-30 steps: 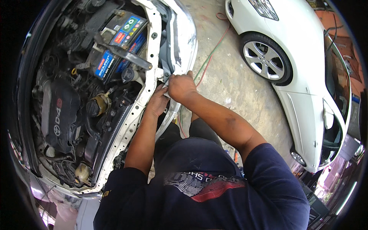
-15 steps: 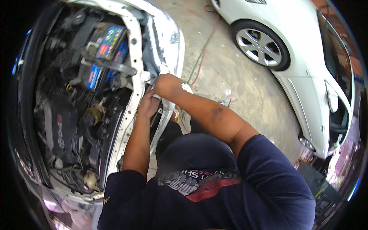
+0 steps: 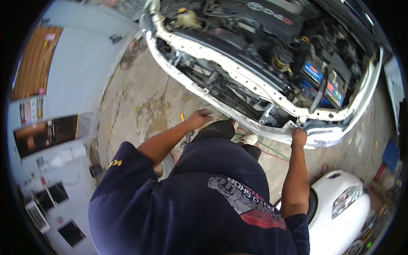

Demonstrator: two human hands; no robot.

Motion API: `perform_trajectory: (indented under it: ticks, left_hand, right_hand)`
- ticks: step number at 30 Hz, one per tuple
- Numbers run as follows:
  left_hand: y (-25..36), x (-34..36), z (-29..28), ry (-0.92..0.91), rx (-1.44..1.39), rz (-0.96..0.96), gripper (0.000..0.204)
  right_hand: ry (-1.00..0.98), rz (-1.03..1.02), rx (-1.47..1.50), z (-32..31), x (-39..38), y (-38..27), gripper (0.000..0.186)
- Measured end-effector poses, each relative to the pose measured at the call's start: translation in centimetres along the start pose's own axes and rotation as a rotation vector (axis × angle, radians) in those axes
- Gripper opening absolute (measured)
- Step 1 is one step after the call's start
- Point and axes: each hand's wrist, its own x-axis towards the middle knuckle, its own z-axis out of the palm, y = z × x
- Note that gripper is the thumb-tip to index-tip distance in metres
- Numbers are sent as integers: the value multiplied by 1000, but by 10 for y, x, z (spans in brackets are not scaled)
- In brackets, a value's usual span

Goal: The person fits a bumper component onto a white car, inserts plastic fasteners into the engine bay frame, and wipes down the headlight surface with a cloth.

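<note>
My right hand (image 3: 299, 137) is closed over the upper edge of the white front bumper (image 3: 264, 129), beside the headlamp end. Its fingertips are hidden behind the edge. My left hand (image 3: 199, 119) hangs in the air in front of the bumper, over my thigh, slightly blurred. Its fingers reach out to the right, and nothing shows in them. Behind the bumper runs the white radiator support panel (image 3: 242, 68). The engine bay lies open, with a black engine cover (image 3: 261, 10) and a blue-labelled battery (image 3: 316, 83).
A yellow-handled tool (image 3: 182, 117) lies on the concrete floor (image 3: 140, 85) at the left. Red and green hoses (image 3: 272, 153) cross the floor beside my shoe (image 3: 248, 139). A white car (image 3: 342, 212) stands at the lower right. A pale wall (image 3: 85, 63) rises at the left.
My view has swung left, from the headlamp corner to the whole front of the car. My left hand has left the bumper corner and moved away to the left. The right hand stays there.
</note>
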Motion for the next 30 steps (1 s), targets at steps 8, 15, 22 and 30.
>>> perform_trajectory:
  ticks: [8, 15, 22, 30]
  left_hand:
    - [-248, -208, 11, 154, 146, -513, 55]
    - [-365, -179, -59, -32, 288, -345, 50]
    - [-293, -78, -313, 364, 233, -108, 53]
    - [-210, -11, -540, 508, 96, 110, 49]
  right_hand:
    - [-369, 523, 472, -65, -49, -21, 19]
    - [-321, -1128, -181, 15, -71, -96, 25]
    - [-858, -160, 881, -10, -124, -466, 23]
    - [-884, -167, 955, -37, -79, -695, 35]
